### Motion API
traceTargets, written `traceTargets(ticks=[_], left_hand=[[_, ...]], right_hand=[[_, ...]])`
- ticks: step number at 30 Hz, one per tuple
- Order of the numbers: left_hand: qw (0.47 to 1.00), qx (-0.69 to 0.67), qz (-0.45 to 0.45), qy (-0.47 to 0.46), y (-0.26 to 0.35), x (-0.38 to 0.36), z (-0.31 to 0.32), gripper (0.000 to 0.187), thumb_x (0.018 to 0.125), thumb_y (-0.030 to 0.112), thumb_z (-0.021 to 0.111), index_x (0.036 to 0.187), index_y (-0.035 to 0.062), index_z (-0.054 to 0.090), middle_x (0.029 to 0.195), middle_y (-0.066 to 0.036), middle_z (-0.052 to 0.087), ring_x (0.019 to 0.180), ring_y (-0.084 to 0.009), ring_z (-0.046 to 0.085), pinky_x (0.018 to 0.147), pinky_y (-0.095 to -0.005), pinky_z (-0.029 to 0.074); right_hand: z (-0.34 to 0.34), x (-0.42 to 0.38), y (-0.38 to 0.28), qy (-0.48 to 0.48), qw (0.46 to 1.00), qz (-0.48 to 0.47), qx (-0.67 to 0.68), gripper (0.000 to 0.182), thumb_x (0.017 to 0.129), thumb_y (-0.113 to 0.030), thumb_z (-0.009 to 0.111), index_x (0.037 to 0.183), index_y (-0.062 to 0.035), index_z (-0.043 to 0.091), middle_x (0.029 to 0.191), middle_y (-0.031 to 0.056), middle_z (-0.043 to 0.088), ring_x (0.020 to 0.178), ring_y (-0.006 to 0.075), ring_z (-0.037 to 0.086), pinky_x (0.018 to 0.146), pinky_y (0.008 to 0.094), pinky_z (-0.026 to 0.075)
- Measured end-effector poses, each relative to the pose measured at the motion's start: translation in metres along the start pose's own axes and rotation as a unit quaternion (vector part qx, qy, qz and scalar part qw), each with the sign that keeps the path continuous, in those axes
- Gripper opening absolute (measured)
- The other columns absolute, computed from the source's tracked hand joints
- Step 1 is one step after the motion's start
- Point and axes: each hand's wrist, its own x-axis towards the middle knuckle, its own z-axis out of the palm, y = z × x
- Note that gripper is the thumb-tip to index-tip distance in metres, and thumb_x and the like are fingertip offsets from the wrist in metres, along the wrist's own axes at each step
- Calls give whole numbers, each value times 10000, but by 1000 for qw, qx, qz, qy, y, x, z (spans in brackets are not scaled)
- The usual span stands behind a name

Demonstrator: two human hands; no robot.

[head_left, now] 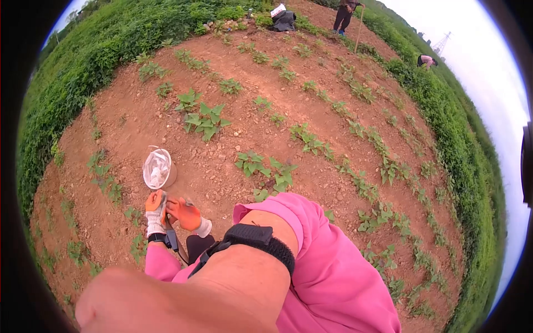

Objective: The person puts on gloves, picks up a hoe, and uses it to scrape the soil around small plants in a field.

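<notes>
Orange-palmed gloves cover both hands, which meet low over the red soil just below a small pail point(160, 169). The pail stands upright on the ground with a clear plastic bag lining its mouth, close enough to reach without stretching. The left hand point(155, 210) and the right hand point(185, 214) touch at the fingertips, each grip pressed together around something small; what they pinch is too tiny to make out. A watch point(160, 237) sits on the left wrist above a pink sleeve point(162, 263). Young seedlings point(206, 120) stand in rows across the bare earth. Far off, a person point(345, 14) stands with a long-handled tool near a dark bag point(283, 21).
</notes>
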Motion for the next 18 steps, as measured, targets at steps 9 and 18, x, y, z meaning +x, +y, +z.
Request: traceTargets(ticks=[9,18], left_hand=[[1000,12,9,18,-9,3,9,152,780,137,605,817,-8,584,688,7,547,598,-50,469,524,-181,384],[996,92,-5,12,7,-5,23,149,756,158,617,809,24,579,654,14,515,583,-62,440,509,-198,376]], right_hand=[[-50,14,-6,125,892,-40,432,197,769,-271,538,759,-87,470,600,44,499,516,211,498,468,317,364],[-85,-12,18,108,983,-10,149,144,742,-165,547,815,-41,532,542,13,432,469,149,486,384,272,327]])
